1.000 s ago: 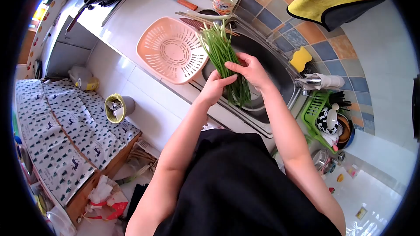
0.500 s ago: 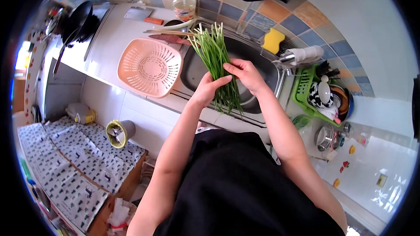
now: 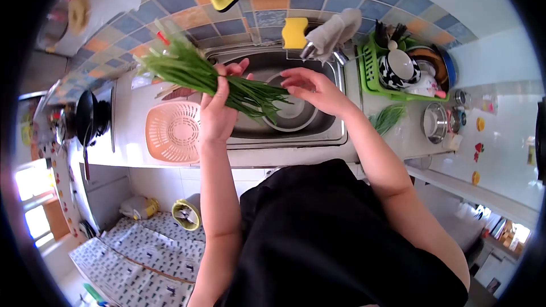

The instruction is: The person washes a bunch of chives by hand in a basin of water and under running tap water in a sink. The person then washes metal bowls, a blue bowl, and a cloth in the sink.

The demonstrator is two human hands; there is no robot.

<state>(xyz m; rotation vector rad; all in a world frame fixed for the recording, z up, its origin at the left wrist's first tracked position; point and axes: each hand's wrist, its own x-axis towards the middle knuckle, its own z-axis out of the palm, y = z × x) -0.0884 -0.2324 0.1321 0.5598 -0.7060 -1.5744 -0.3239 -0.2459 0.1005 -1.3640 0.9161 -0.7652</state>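
Note:
My left hand [image 3: 219, 108] is wrapped round a bunch of long green stalks [image 3: 182, 72], lifted over the left part of the metal sink [image 3: 336, 128]. The pale cut ends point up and left; the darker leafy ends hang toward the right. My right hand [image 3: 315, 92] is over the sink's right part, fingers apart, just right of the leaf tips, holding nothing. A round pale basin [image 3: 310, 122] shows in the sink beneath the leaves. Left of the sink stands a pink slotted basket [image 3: 173, 131], partly behind my left wrist.
A cloth-wrapped faucet [image 3: 335, 34] and a yellow sponge [image 3: 294, 33] are behind the sink. To the right stand a green rack [image 3: 369, 71] with dishes, more green stalks [image 3: 388, 118] and a metal bowl [image 3: 435, 120]. A black pan [image 3: 85, 115] is at left.
The view has turned toward the right. My left hand has swung the bunch from upright to slanting left. My right hand has let go of the bunch and moved apart to the right.

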